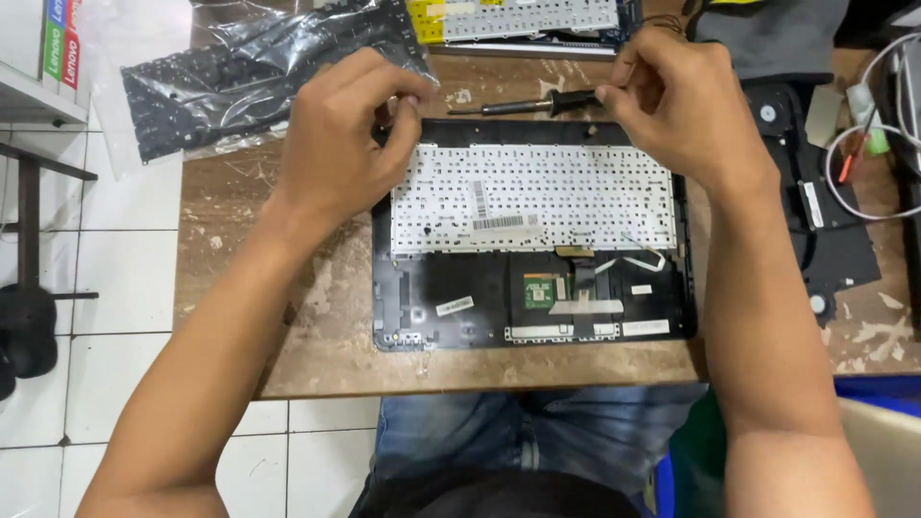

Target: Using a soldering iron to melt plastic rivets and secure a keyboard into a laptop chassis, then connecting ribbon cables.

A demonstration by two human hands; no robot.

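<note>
While the black plastic laptop shell (422,307) with its white keyboard back (532,197) lies mid-table, the left hand (341,144) and right hand (676,101) pinch its far corners, a black-handled screwdriver (537,104) just beyond.

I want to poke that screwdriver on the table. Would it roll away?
Probably a little: the screwdriver has a round-looking black handle and thin metal shaft, lying flat on the worn wooden table. It looks small and stiff, likely light. The right hand beside it might block it.

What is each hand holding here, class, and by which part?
Neither clearly grips anything. The left hand and right hand have their fingers pinched at the top corners of the white keyboard backplate; whether they hold its edge cannot be told.
</note>
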